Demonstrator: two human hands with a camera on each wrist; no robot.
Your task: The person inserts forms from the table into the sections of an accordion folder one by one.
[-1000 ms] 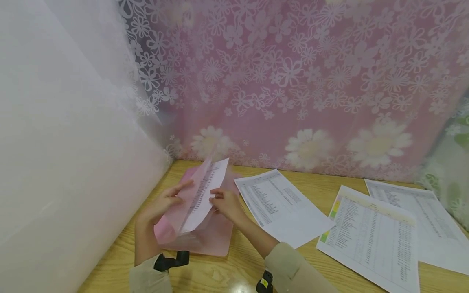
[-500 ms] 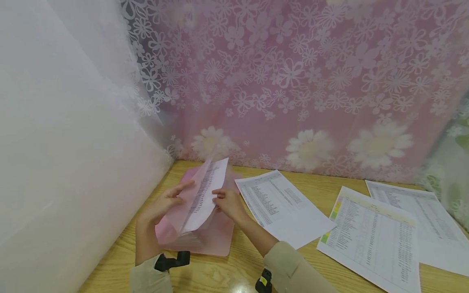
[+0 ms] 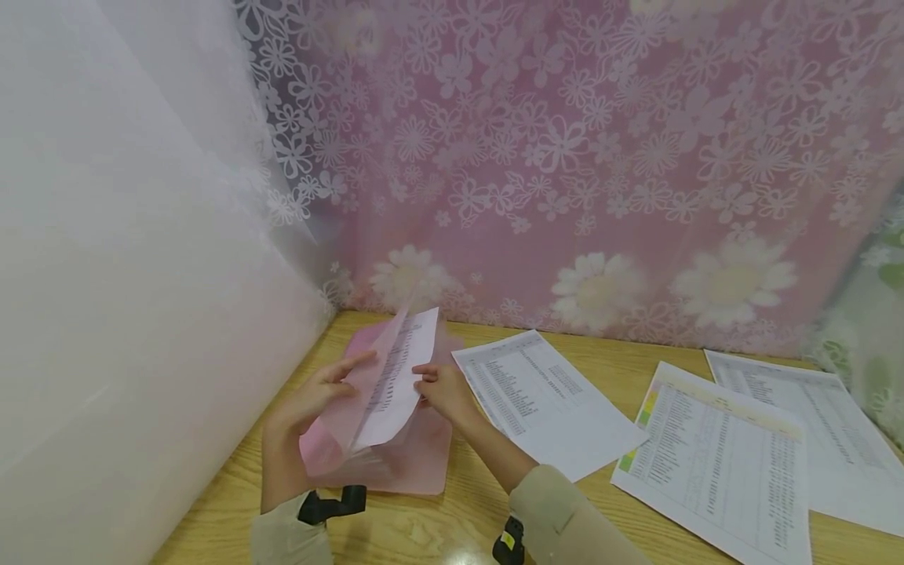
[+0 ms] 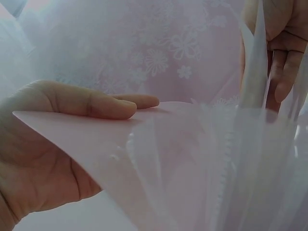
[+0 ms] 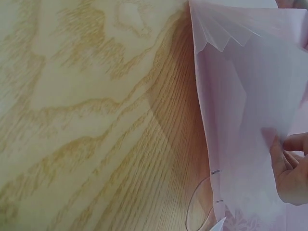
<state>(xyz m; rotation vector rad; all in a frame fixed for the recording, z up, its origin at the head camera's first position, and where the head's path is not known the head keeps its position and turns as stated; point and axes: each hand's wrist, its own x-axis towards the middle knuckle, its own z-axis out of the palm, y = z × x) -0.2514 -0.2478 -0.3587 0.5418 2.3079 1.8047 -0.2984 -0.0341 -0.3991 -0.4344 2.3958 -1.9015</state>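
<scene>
A pink display folder (image 3: 420, 471) with clear pockets stands partly open on the table, its left side raised. My left hand (image 3: 318, 392) holds the raised pink cover (image 4: 91, 137), thumb and fingers on opposite sides of it in the left wrist view. Between cover and pockets shows a white printed sheet (image 3: 406, 377), tilted upright. At its right edge my right hand (image 3: 446, 392) pinches with thumb and fingertips. A clear pocket (image 5: 240, 125) spreads beside my right hand in the right wrist view; the hand's far side is hidden there.
Right of the folder lies a printed sheet (image 3: 544, 408). Farther right, a sheet with a coloured side strip (image 3: 713, 459) overlaps another printed page (image 3: 840, 447). The wooden table (image 3: 410, 534) meets a white sheet wall (image 3: 176, 275) at left and a flowered pink curtain (image 3: 530, 259) behind.
My right hand has shifted slightly right at the printed sheet's edge, showing a little more of the page. My left hand and the folder stay nearly still.
</scene>
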